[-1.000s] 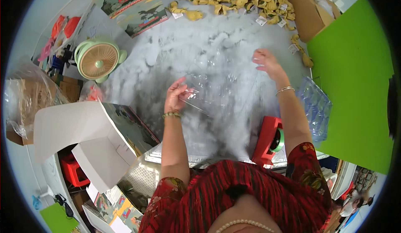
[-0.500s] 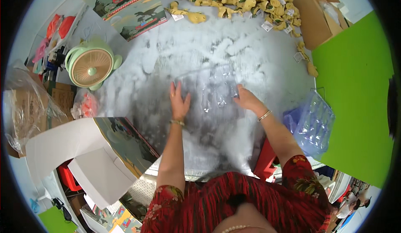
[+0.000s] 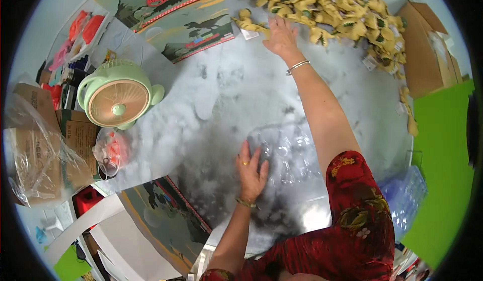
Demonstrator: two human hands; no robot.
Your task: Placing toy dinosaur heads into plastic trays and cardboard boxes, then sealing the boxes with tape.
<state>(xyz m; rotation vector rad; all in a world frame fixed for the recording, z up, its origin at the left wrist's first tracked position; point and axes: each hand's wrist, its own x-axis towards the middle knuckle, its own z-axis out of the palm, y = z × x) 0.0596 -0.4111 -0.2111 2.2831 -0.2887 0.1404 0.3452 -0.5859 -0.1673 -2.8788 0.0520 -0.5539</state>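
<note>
A clear plastic blister tray (image 3: 289, 152) with moulded hollows lies on the grey table in front of me. At its left edge rests my left hand (image 3: 251, 175), fingers spread, a ring on one of them; nothing is gripped. My right arm stretches far forward, and my right hand (image 3: 282, 37) is over a yellow toy figure (image 3: 249, 22) at the left end of a heap of similar toys (image 3: 337, 9). Its fingers are extended and apart. The hand overlaps the toy's right end, so contact there is hard to make out. Several toys carry white tags.
Printed cartons (image 3: 186, 24) stand at the far left, with a green fan (image 3: 118, 97) nearer. An open printed box (image 3: 166, 220) sits at the near left. A cardboard box (image 3: 427, 49) is at the far right, above a green panel (image 3: 443, 180) and stacked bluish plastic trays (image 3: 405, 195).
My right hand has left the tray's right side and moved far forward to the yellow toys. My left hand stays by the tray's left edge. The whole view has shifted.
</note>
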